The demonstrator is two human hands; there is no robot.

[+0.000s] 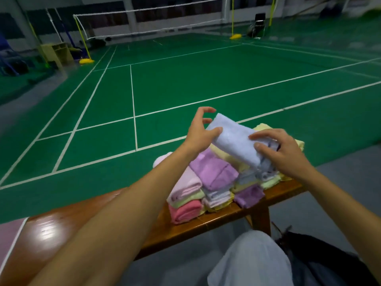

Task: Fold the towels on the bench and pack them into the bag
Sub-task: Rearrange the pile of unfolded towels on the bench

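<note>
while both bare arms reach up from the bottom of the frame, a folded pale blue towel (234, 142) is held just right of centre, above a heap of other towels. the left hand (201, 132) sits at the towel's upper left end with its thumb pressed on the cloth and its fingers curled open above it, not closed. the right hand (277, 151) covers the towel's lower right end, fingers spread and bent over the cloth, gripping it loosely.

below the hands, the pile of towels (214, 182) in pink, lilac, pale yellow and purple rests on the right end of a glossy wooden bench (61, 226), which runs from lower left toward centre right. most of the pile looks folded and stacked. a dark bag (321, 261) seems to lie at the lower right, beside a knee in light trousers, though its opening cannot be made out. a green badminton court with white lines and a net fills the upper half.

the blue towel looks soft, light and limp, so it would likely sag or unfold if held by one corner. a hold at both short ends, or a flat palm underneath with a thumb on top, seems the safest way to keep the fold together on its way to the bag.
</note>
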